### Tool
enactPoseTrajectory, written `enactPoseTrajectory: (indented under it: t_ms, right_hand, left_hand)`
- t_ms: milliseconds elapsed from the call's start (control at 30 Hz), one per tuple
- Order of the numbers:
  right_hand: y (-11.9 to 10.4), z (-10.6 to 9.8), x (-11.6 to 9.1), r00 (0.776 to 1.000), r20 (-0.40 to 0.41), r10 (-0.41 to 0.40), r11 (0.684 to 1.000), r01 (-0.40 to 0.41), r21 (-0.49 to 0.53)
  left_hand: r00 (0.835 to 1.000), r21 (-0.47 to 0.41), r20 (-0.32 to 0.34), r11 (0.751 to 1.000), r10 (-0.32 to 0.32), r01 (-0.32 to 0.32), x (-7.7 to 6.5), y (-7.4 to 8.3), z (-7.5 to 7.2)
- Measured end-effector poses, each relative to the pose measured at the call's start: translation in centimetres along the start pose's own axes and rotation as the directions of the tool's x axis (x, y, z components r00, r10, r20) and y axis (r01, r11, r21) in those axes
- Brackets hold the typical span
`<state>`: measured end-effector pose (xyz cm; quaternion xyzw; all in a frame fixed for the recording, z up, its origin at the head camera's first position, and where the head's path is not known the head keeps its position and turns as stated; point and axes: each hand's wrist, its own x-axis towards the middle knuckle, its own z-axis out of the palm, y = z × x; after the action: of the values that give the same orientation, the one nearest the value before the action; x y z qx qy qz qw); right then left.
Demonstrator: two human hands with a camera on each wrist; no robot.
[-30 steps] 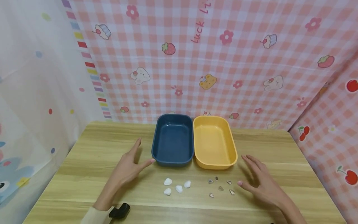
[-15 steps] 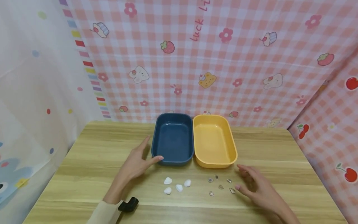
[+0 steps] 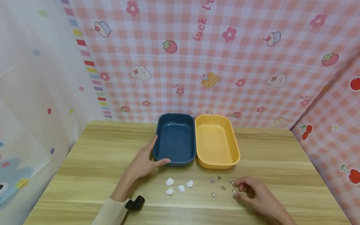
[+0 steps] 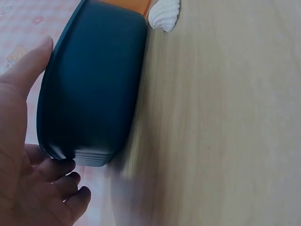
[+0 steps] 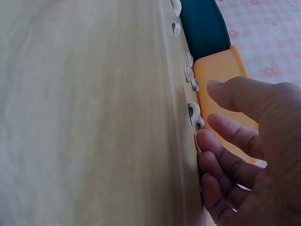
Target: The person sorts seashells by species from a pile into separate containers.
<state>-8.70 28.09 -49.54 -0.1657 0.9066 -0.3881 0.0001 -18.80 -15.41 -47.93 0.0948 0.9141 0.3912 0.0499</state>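
My left hand (image 3: 143,164) rests at the near left corner of the dark blue tray (image 3: 174,164), thumb along the near rim, fingers by the left side. In the left wrist view, thumb and fingers stand spread around the tray's end. My right hand (image 3: 257,193) is low over the table beside several small brownish seashells (image 3: 223,188). Its thumb tip is right at one small shell (image 3: 234,191), the index fingertip close to another shell (image 3: 231,181). Thumb and index stand apart in the right wrist view, the other fingers bent. Several white seashells (image 3: 181,188) lie in front of the blue tray.
A yellow tray (image 3: 219,166) stands against the blue one's right side, both with nothing in them. The wooden table (image 3: 84,175) ends at a pink checked cloth (image 3: 182,62) behind the trays. Cloths also hang at left and right. A black strap piece (image 3: 135,203) sits at the left wrist.
My left hand has moved right, up to the blue tray's corner. My right hand has come left and down to the small shells, its fingers bending more. Trays and shells stay put.
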Motion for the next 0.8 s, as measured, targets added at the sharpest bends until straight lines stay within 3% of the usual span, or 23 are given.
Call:
enactPoseTrajectory:
  t_ms: [133,433,800]
  right_hand:
    - [-0.26,0.13,0.12,0.998,0.035,0.053,0.999,-0.053,-0.008]
    - [0.21,0.13,0.3,0.998,0.048,0.051,0.998,-0.049,-0.041]
    - [0.39,0.01,0.56,0.998,0.05,0.034,0.999,-0.032,-0.039]
  left_hand:
    - [1.0,-0.017,0.008,1.0,-0.013,0.013,-0.01,-0.13,0.05]
    - [0.999,-0.004,0.031,1.0,-0.006,0.006,-0.07,-0.13,0.07]
    - [1.0,0.071,-0.004,0.997,0.018,-0.018,-0.03,-0.16,0.04]
